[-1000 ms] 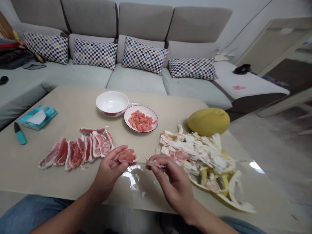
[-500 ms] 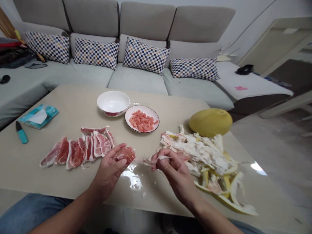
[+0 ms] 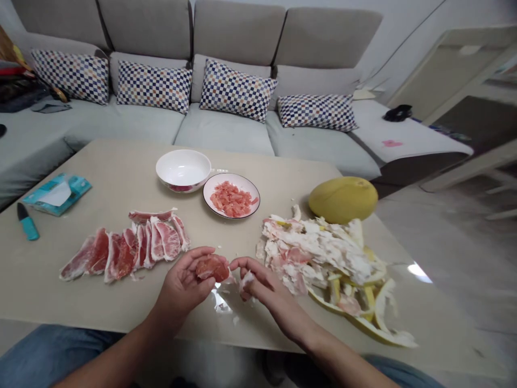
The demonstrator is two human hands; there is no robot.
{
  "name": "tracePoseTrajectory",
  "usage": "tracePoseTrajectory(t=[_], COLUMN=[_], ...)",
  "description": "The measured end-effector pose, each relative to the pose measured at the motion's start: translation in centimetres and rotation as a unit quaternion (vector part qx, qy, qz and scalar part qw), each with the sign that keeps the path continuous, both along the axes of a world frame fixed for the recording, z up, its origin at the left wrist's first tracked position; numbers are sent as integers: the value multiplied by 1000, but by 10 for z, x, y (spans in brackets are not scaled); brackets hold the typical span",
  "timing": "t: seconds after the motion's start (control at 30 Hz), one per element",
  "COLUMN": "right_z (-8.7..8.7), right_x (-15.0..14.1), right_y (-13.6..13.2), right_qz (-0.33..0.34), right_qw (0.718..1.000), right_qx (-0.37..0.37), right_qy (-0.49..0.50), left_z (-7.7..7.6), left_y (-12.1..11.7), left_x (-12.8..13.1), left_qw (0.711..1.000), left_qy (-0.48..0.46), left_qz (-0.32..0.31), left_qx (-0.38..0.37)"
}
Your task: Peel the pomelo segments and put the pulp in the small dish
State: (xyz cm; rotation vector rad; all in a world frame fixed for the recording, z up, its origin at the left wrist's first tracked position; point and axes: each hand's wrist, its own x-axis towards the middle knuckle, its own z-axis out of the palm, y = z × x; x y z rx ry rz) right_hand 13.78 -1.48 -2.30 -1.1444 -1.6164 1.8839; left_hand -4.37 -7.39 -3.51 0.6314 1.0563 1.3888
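A pinkish-red pomelo segment [image 3: 212,268] rests in my left hand [image 3: 183,283], whose fingers and thumb close around it. My right hand [image 3: 262,283] has come up beside it, its index finger at the segment's right end. Pinched in the right fingers is a scrap of whitish membrane [image 3: 246,280]. To the left lies a row of unpeeled pomelo segments [image 3: 139,245] with pale skin on them. Beyond my hands, a dark-rimmed plate [image 3: 208,200] carries peeled red pulp [image 3: 232,199]. Right of my right hand is a heap of peel and membrane [image 3: 323,253].
A whole yellow-green pomelo [image 3: 343,199] sits behind the heap. The white bowl [image 3: 183,168] stands left of the plate. At the table's left lie a teal-handled knife [image 3: 28,223] and a blue tissue pack [image 3: 58,194]. A sofa [image 3: 226,132] with checked cushions runs behind the table.
My right hand has moved left from beside the peel heap to the segment in my left hand, keeping white membrane in its fingers. The view has shifted slightly.
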Motion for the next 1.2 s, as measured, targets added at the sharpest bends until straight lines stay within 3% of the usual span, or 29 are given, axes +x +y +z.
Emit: tracePoseTrajectory(t=[0.17, 0.23, 0.47, 0.7, 0.87, 1.2], right_z=[-2, -1, 0, 5, 9, -1], right_x=[-1, -3, -6, -6, -8, -4], right_y=[0, -1, -2, -1, -2, -1], right_qz=[22, 25, 9, 22, 45, 41], right_qw=[982, 975, 999, 999, 997, 999], right_qx=[-137, -160, -21, -13, 51, -16], right_qy=[131, 150, 28, 25, -36, 5], left_z=[-1, -2, -5, -14, -14, -17], left_y=[0, 0, -1, 3, 4, 2], left_x=[0, 0, 1, -3, -4, -3], left_qw=[1000, 1000, 999, 991, 990, 985], left_qy=[3, 12, -8, -15, 46, -121], left_qz=[-7, -14, -45, -129, -132, -94], left_qx=[3, 10, 28, -23, 4, -78])
